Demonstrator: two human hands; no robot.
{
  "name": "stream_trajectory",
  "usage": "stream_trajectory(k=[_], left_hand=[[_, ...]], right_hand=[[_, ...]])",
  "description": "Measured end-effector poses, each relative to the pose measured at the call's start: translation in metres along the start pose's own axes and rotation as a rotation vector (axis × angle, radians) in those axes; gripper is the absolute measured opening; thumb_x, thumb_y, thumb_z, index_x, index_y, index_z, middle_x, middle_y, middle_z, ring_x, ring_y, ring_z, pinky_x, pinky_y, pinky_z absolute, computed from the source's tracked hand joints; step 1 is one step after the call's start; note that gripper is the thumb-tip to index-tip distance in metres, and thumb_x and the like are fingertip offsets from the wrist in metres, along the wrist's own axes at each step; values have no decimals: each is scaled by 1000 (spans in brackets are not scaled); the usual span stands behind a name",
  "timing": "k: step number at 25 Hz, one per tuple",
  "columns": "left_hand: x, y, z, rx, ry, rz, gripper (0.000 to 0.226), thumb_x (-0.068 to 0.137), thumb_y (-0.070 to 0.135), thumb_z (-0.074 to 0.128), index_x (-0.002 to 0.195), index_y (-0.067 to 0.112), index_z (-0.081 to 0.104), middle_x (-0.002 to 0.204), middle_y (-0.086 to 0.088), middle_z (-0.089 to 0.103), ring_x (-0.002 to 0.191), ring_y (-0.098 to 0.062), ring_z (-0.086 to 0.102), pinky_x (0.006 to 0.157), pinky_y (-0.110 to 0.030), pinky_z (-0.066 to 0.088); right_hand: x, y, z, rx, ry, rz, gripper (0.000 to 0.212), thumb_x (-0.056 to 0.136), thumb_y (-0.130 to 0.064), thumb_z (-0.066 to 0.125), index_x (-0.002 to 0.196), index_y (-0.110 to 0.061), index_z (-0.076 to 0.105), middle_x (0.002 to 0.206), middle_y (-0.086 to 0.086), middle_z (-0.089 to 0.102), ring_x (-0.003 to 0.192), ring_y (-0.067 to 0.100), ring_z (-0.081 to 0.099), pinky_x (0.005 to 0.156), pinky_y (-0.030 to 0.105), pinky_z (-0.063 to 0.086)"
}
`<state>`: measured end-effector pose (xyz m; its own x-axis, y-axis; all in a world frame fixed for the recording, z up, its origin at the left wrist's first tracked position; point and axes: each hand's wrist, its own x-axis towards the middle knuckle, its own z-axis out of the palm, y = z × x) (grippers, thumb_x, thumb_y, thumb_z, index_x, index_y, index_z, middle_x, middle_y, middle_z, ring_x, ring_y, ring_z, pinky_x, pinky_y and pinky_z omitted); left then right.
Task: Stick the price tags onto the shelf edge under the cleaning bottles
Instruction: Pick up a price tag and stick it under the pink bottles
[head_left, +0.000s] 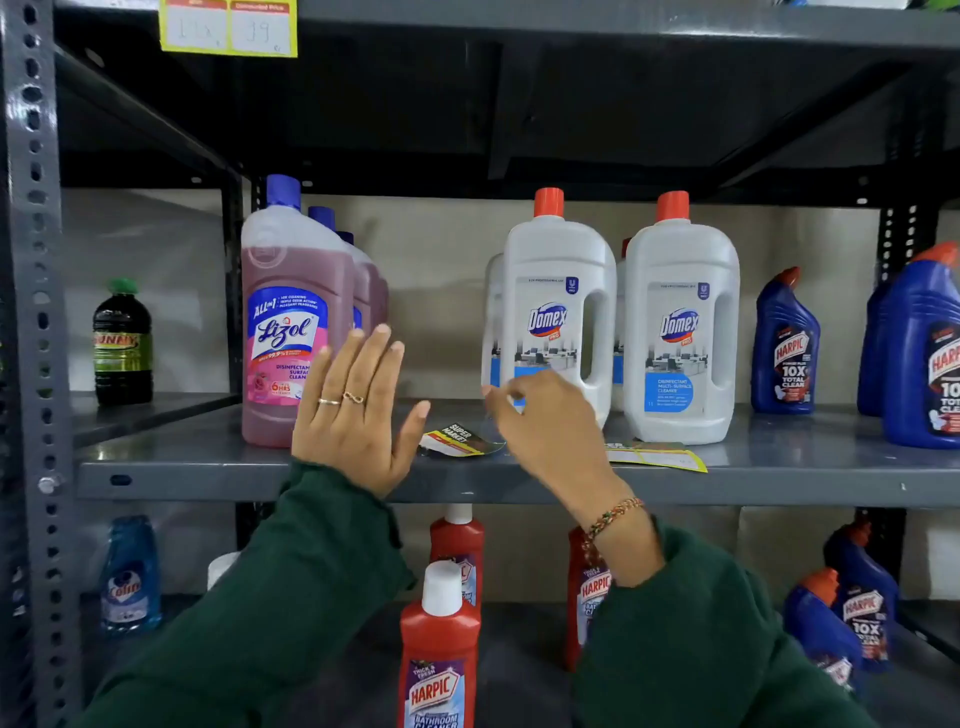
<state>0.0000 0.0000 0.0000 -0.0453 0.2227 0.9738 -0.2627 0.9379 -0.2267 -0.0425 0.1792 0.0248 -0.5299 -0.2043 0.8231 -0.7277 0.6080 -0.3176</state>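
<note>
Your left hand (356, 410) was spread flat before the Lizol bottle (283, 317), empty; your right hand (540, 421) pinched above the curled price tag (460, 440) lying on the shelf (208, 457) (whether it gripped anything, I couldn't tell). Next, probably, pressing it onto the shelf edge (727, 488).

I see the grey metal shelf (208, 467) mid-frame carrying a pink Lizol bottle (283, 322), two white Domex bottles (558, 312), blue Harpic bottles (784, 345) and loose price tags (460, 441).
</note>
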Motion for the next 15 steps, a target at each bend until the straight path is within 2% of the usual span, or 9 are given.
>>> stream_trajectory(k=[1, 2, 4, 7, 11, 15], left_hand=[[-10, -1, 0, -32, 2, -33, 47, 91, 38, 37, 122, 5, 48, 123, -16, 61, 117, -30, 52, 100, -45, 38], [-19, -4, 2, -40, 29, -37, 44, 91, 37, 37, 117, 5, 52, 117, -15, 65, 112, -29, 54, 97, -42, 38], [-50, -10, 4, -13, 9, -17, 42, 90, 37, 36, 110, 6, 56, 108, -14, 69, 103, -29, 56, 91, -40, 37], [-67, -21, 4, -5, -57, 72, 41, 92, 37, 32, 102, 8, 59, 97, -13, 71, 87, -31, 66, 86, -39, 37], [-71, -25, 5, -7, -76, 115, 38, 91, 37, 34, 99, 9, 58, 88, -10, 72, 76, -29, 66, 78, -37, 38], [-70, -25, 4, -35, -60, 108, 35, 90, 36, 36, 97, 10, 58, 86, -9, 71, 72, -29, 64, 73, -36, 37]], right_hand=[[2, -3, 7, 44, -146, 85, 42, 87, -46, 48, 76, -7, 61, 92, 15, 62, 89, 32, 56, 75, 36, 45], [2, -7, 11, 22, -256, 152, 45, 86, -49, 48, 75, -7, 59, 91, 16, 61, 89, 34, 56, 75, 37, 45], [2, -13, 22, -111, -376, 208, 48, 83, -53, 49, 89, -6, 60, 102, 17, 61, 98, 36, 53, 81, 40, 45], [6, -18, 32, -205, -344, 260, 38, 80, -41, 57, 100, -9, 57, 112, 14, 59, 106, 35, 49, 84, 40, 44], [9, -20, 37, -144, -294, 326, 22, 81, -22, 56, 99, -9, 53, 111, 15, 61, 103, 35, 55, 80, 38, 44], [9, -20, 36, 9, -235, 396, 17, 83, -26, 56, 87, -11, 48, 107, 15, 62, 97, 35, 57, 68, 33, 37]])
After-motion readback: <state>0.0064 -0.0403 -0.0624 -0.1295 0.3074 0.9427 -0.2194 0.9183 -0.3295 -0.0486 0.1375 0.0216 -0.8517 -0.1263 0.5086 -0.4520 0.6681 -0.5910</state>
